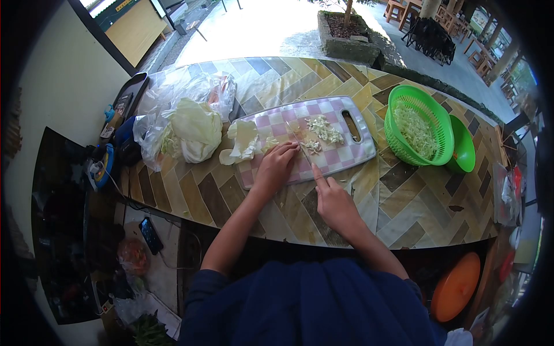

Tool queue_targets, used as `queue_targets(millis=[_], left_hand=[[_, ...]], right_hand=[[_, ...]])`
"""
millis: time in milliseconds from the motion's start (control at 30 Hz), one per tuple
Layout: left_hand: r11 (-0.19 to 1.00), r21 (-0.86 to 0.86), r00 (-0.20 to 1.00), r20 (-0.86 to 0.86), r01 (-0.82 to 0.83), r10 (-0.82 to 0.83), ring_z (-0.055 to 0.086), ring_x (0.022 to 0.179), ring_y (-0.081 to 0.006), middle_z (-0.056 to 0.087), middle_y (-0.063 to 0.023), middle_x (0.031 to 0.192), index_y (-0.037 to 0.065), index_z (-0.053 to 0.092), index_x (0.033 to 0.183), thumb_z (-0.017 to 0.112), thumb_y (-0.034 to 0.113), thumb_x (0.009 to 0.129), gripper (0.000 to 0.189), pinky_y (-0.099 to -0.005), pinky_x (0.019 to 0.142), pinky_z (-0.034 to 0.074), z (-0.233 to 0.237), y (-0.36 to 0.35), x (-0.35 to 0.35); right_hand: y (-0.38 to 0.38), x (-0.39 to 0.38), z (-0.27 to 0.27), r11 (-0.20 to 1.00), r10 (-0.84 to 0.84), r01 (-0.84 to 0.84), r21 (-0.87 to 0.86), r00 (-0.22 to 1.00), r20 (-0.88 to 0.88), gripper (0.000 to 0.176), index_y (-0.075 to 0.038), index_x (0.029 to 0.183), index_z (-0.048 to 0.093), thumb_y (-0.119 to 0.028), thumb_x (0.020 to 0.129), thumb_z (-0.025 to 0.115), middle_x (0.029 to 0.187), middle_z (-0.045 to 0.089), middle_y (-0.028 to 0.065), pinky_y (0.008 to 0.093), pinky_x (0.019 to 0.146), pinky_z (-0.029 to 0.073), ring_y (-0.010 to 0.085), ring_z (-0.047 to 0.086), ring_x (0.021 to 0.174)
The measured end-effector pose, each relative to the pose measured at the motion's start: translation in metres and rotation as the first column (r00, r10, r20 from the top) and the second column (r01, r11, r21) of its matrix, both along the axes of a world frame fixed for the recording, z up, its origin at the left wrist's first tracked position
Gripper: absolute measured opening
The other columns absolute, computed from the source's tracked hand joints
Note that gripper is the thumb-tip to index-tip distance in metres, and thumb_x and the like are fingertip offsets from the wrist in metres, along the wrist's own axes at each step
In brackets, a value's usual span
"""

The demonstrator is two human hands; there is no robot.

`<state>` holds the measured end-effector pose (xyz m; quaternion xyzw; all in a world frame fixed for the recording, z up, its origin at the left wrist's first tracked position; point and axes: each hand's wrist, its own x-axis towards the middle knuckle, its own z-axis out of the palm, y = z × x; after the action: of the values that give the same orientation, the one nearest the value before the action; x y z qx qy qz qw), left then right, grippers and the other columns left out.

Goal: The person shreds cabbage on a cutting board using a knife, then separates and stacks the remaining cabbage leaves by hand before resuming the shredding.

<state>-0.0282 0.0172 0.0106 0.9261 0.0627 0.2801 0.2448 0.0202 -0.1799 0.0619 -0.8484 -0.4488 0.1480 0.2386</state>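
A pink and white checkered cutting board (332,158) lies on the table. My left hand (279,165) presses its closed fingers on pale cabbage at the board's middle. My right hand (333,199) is wrapped round a knife, index finger stretched along it; the thin blade (301,147) reaches up beside my left fingertips. Shredded cabbage (324,129) lies in a small heap right of the blade. Loose cabbage leaves (243,138) rest at the board's left edge, partly off it. Further left sits a large cabbage head (195,131) against a clear plastic bag (156,109).
A green colander (392,124) of shredded cabbage stands right of the board, with a green bowl (466,144) partly behind it. A dark tray (134,92) is at the far left. Below the table are a phone (150,235) and an orange lid-like object (456,287).
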Motion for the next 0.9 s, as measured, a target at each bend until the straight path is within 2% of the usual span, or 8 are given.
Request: queue_targets(millis=[167, 433, 533, 633, 733, 900], left_hand=[[1.0, -0.003, 1.0, -0.011, 0.006, -0.006, 0.06, 0.111, -0.0306, 0.067, -0.0134, 0.115, 0.001, 0.067, 0.106, 0.06, 0.008, 0.086, 0.022, -0.0396, 0.099, 0.046, 0.0, 0.001, 0.0], [1.0, 0.007, 1.0, -0.027, 0.005, -0.005, 0.059, 0.112, -0.0309, 0.065, -0.0129, 0.116, 0.001, 0.066, 0.107, 0.06, 0.007, 0.085, 0.024, -0.0388, 0.099, 0.045, 0.0, 0.001, 0.001], [0.999, -0.032, 0.997, -0.075, -0.003, 0.001, 0.058, 0.114, -0.0293, 0.063, -0.0114, 0.119, 0.002, 0.066, 0.108, 0.059, 0.008, 0.086, 0.025, -0.0413, 0.102, 0.042, 0.002, -0.001, -0.002], [0.985, 0.173, 0.992, -0.12, -0.001, 0.022, 0.057, 0.118, -0.0276, 0.062, -0.0106, 0.123, 0.003, 0.065, 0.113, 0.057, 0.009, 0.087, 0.027, -0.0443, 0.108, 0.036, 0.006, -0.001, -0.005], [0.984, 0.174, 0.994, -0.105, -0.022, 0.04, 0.055, 0.122, -0.0264, 0.062, -0.0105, 0.125, 0.004, 0.062, 0.117, 0.055, 0.01, 0.088, 0.031, -0.0467, 0.112, 0.031, -0.002, -0.003, -0.006], [0.988, 0.155, 0.99, -0.137, -0.005, 0.027, 0.054, 0.124, -0.0262, 0.061, -0.011, 0.126, 0.003, 0.061, 0.119, 0.055, 0.009, 0.088, 0.033, -0.0457, 0.112, 0.032, -0.004, -0.002, -0.007]], right_hand=[[0.004, -0.002, -0.004, 1.0, 0.0, 0.0, -0.021, 1.0, 0.001, 0.07, -0.008, 0.151, 0.026, -0.003, 0.086, 0.05, 0.099, 0.056, 0.0254, 0.0494, 0.07, 0.053, 0.0429, 0.064, 0.079], [0.024, 0.008, -0.03, 0.998, -0.034, 0.035, 0.06, 0.999, -0.019, 0.069, -0.008, 0.151, 0.026, -0.002, 0.086, 0.049, 0.101, 0.056, 0.0282, 0.05, 0.072, 0.053, 0.0446, 0.063, 0.08], [0.02, 0.008, -0.035, 0.996, -0.026, 0.025, 0.085, 1.0, 0.015, 0.069, -0.008, 0.151, 0.026, -0.002, 0.086, 0.049, 0.101, 0.056, 0.0277, 0.0494, 0.071, 0.054, 0.0442, 0.063, 0.079], [0.004, 0.004, -0.025, 0.999, -0.034, 0.035, 0.039, 0.999, -0.007, 0.063, -0.01, 0.151, 0.027, -0.006, 0.091, 0.048, 0.098, 0.057, 0.026, 0.0486, 0.073, 0.051, 0.0442, 0.061, 0.082], [-0.003, 0.003, -0.013, 0.998, -0.057, 0.057, 0.011, 0.997, -0.043, 0.06, -0.011, 0.151, 0.028, -0.007, 0.094, 0.048, 0.097, 0.057, 0.0253, 0.0486, 0.075, 0.05, 0.0442, 0.06, 0.083], [0.003, 0.004, -0.013, 0.992, -0.064, 0.073, 0.1, 0.994, -0.085, 0.059, -0.01, 0.15, 0.028, -0.008, 0.094, 0.047, 0.097, 0.056, 0.0255, 0.0497, 0.075, 0.049, 0.0442, 0.06, 0.083]])
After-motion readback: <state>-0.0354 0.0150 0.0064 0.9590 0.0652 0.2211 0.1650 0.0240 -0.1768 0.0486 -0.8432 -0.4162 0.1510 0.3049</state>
